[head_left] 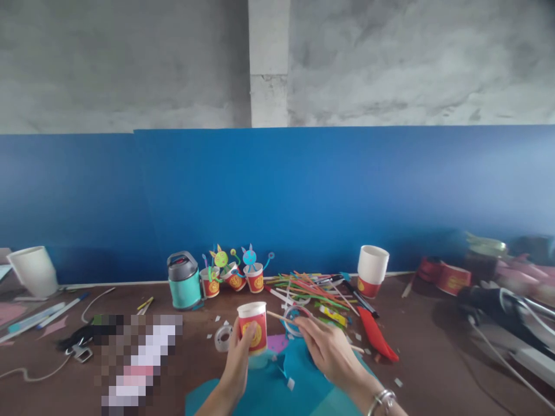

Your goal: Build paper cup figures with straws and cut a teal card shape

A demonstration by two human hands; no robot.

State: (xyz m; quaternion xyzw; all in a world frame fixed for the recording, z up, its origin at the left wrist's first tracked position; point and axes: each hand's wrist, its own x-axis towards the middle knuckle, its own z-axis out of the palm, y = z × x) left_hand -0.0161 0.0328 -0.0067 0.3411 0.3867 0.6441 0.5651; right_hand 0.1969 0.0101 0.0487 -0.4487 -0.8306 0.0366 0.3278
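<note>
- Lower centre, the left hand gripped a red-and-white paper cup.
- Rightward, the right hand pinched a thin tan stick.
- Cup-side work seemed underway, needing steadiness next.

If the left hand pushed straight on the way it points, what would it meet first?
Probably the far paper cup under the blue figure, bumped by the red cup the left hand holds; depth is unclear.
</note>
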